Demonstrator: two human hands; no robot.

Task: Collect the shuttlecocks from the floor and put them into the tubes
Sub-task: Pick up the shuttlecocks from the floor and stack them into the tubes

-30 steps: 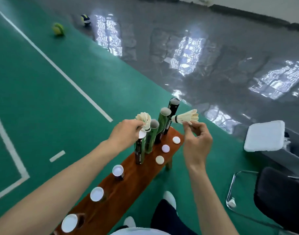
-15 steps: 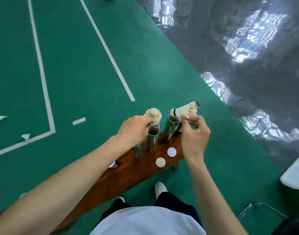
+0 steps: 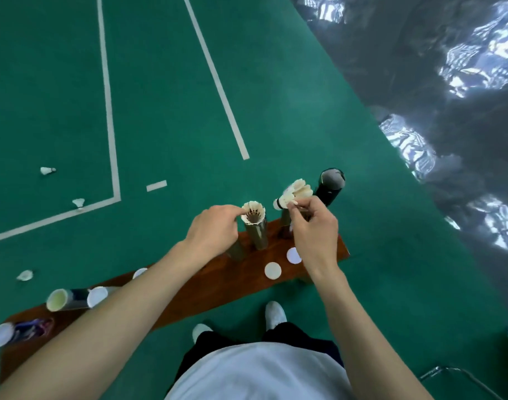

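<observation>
Hands: left hand (image 3: pixel 214 230) pinches the feather rim of a shuttlecock (image 3: pixel 253 212) sitting in the mouth of an upright tube (image 3: pixel 258 233); right hand (image 3: pixel 313 230) pinches a second shuttlecock (image 3: pixel 294 193), cork pointing left, above another tube (image 3: pixel 284 223).
Advice: turn the cork downward and centre it over the opening before pressing; push the skirt evenly, likely avoiding crushed feathers.
Bench: wooden bench (image 3: pixel 218 281) carries loose white caps (image 3: pixel 273 270) near the hands.
Floor: stray shuttlecocks (image 3: pixel 48 170) lie far left.

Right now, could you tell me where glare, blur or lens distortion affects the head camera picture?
Head view: strong window glare ripples across the glossy grey floor; the wide lens bows the white court lines and stretches the forearms at the edges; the shuttlecock pinched by the right hand is slightly soft; the bench is evenly lit.
</observation>
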